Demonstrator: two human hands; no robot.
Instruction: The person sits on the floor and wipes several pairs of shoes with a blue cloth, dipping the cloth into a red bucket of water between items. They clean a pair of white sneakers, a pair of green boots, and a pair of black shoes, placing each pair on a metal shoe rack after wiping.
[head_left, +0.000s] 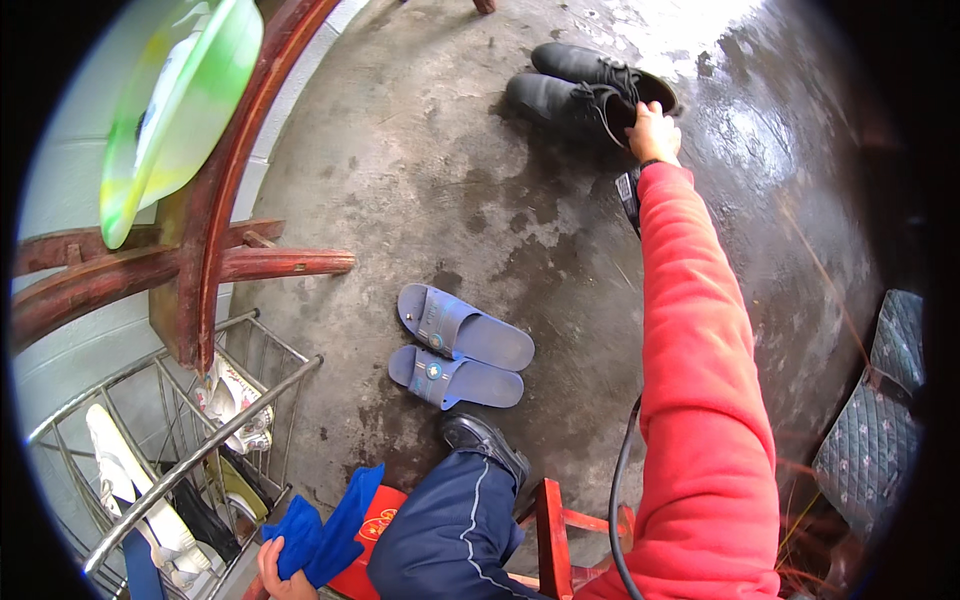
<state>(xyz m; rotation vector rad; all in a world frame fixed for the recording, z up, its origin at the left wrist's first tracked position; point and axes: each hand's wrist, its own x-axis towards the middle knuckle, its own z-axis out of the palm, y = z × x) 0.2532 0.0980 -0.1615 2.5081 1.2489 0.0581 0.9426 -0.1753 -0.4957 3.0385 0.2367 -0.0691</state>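
Observation:
A pair of black lace-up shoes (562, 97) stands side by side on the wet concrete floor, toes to the left. My right hand (654, 133), at the end of a red sleeve, reaches out to them, its fingers closed on the heel edge of the nearer shoe. At the lower left my left hand (283, 574) holds a blue cloth (322, 532) over a red item with a yellow print (379, 517). Between the hands, a pair of blue-grey slide sandals (469, 349) lies on the floor.
A metal shoe rack (202, 442) with white and dark shoes stands at the left, beneath red wooden furniture legs (217, 225) and a green-white plastic item (180, 112). A red wooden stool (553, 536) is at the bottom. Quilted fabric (866, 446) lies at the right.

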